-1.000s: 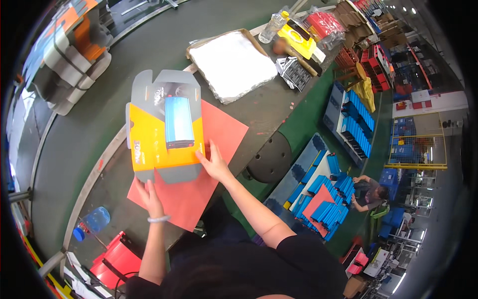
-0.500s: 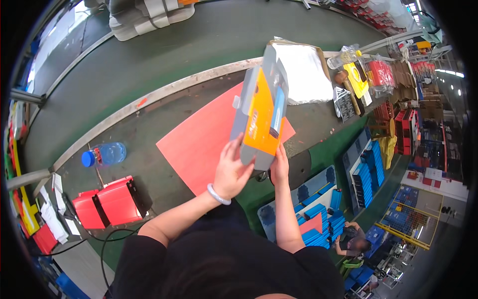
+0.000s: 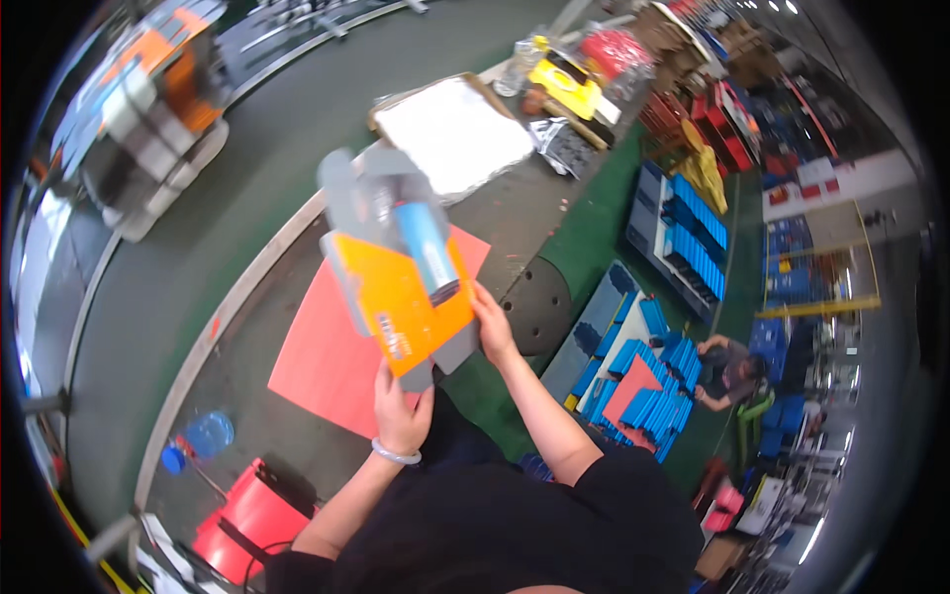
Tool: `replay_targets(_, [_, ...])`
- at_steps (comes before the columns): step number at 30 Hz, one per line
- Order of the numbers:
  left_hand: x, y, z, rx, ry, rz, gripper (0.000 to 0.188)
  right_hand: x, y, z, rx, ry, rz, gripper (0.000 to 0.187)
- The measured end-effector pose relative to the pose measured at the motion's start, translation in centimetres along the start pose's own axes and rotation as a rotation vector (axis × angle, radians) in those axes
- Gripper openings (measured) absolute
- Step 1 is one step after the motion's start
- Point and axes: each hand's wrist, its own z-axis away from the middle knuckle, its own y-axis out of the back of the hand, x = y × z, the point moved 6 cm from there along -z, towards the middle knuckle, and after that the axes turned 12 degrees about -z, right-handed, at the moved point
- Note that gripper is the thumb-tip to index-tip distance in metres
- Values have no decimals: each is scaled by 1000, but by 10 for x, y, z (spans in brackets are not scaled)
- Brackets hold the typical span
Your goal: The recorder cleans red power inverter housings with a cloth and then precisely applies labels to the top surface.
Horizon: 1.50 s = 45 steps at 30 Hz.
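A printed cardboard box (image 3: pixel 386 307), orange and grey with a blue picture on it and flaps standing out, is held up between my two hands, flattened or partly folded. My left hand (image 3: pixel 401 411) grips its lower edge near the printed end, with a pale bracelet at the wrist. On the right edge, my right hand (image 3: pixel 492 322) is closed, its fingers partly hidden behind the cardboard. Beneath the box lies a coral-red sheet (image 3: pixel 317 361) on the dark bench. Past its far end rests a stack of white sheets (image 3: pixel 450 134) in an open wrapper.
A blue-capped bottle (image 3: pixel 208 436) and red metal casings (image 3: pixel 252 525) are at the lower left. A yellow item (image 3: pixel 569 89) and a mallet sit at the bench's far end. Right of me, carts (image 3: pixel 633 366) carry blue parts. A round stool (image 3: pixel 539 302) is beside the bench. A co-worker (image 3: pixel 732 376) sits farther right.
My view has swung to the right. The box has turned so its orange printed side faces up more fully, and my hands have spread farther apart along its edges.
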Motion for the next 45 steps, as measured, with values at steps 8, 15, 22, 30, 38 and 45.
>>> replay_targets(8, [-74, -5, 19, -44, 148, -161, 32, 33, -6, 6, 120, 165, 617, 46])
replay_targets(15, [-86, -4, 37, -130, 116, -369, 54, 24, -13, 27, 47, 163, 715, 47])
replay_targets(22, [-95, -13, 51, -416, 105, -695, 74, 20, 16, 52, 185, 212, 743, 30])
replay_targets(30, [-115, 5, 49, -332, 68, -657, 67, 99, 29, 137, -397, -209, 1045, 23])
replay_targets(38, [-88, 53, 121, -457, 157, -189, 19, 144, -11, 231, -1024, -295, 1315, 39])
replay_targets(45, [-158, 65, 253, -924, 296, -300, 34, 160, 11, 257, -982, -94, 1316, 31])
